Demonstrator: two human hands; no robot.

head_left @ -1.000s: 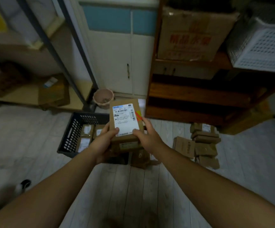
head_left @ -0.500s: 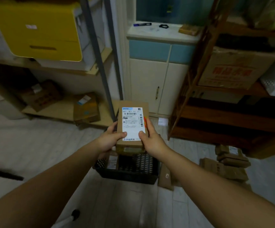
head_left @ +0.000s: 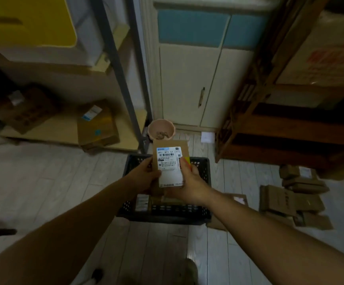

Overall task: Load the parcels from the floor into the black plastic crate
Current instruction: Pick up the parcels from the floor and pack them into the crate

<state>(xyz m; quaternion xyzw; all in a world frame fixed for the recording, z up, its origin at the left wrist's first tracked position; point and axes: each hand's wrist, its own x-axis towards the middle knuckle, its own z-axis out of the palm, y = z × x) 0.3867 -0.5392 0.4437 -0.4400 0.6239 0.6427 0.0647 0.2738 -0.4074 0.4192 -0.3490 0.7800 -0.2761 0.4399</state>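
Note:
A brown cardboard parcel [head_left: 170, 155] with a white shipping label hangs above the black plastic crate [head_left: 205, 173], label facing up. My left hand [head_left: 144, 178] grips its left edge and my right hand [head_left: 191, 184] grips its right edge. The crate stands on the floor directly below, and a few parcels [head_left: 143, 201] show inside it under my hands. More brown parcels [head_left: 290, 197] lie stacked on the floor to the right, and one flat parcel [head_left: 238, 199] sits just beside the crate's right wall.
A pink pot [head_left: 161, 130] stands behind the crate by a metal rack post [head_left: 125, 95]. A low shelf [head_left: 64, 132] with boxes is at left, a dark wooden shelf unit [head_left: 280, 140] at right, a white cabinet [head_left: 189, 83] behind. My shoe [head_left: 187, 270] is on the floor below.
The view tilted down and the parcel, still held in both hands, came lower over the crate. The crate now sits centred under my hands.

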